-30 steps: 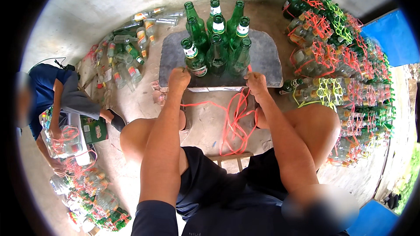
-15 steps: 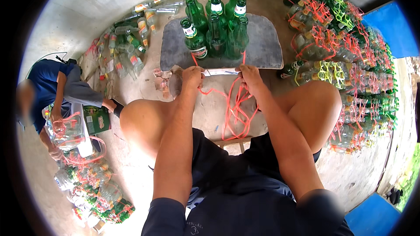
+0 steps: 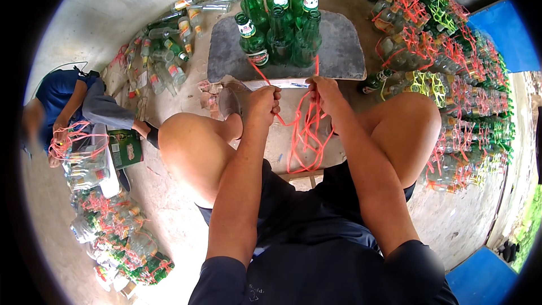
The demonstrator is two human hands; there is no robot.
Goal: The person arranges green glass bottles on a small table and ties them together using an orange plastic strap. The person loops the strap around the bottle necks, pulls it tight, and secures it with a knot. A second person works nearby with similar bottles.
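Several green glass bottles [image 3: 280, 39] stand upright in a tight cluster on a dark grey board [image 3: 344, 51] in front of me. Red plastic twine [image 3: 309, 147] runs from the low front of the cluster, one end at each side, toward me. My left hand [image 3: 265, 105] is closed around one end, drawing it taut at a slant. The other end is pinched in my right hand [image 3: 326, 95], just off the board's near edge. Loose loops of the twine dangle below my right hand, between my knees. How the twine passes behind the bottles is hidden.
Stacked bundles of tied bottles [image 3: 440, 90] line the right side. Loose bottles [image 3: 169, 51] lie on the floor at the far left. Nearer left, another person [image 3: 62, 101] sits handling twine-tied clear bottles [image 3: 87, 166], beside a green box [image 3: 125, 148] and more bundles [image 3: 132, 248].
My left hand has moved right, toward my right hand, carrying its twine end across the front of the bottles. My right hand has shifted slightly. The other person's hands have risen over their bottles.
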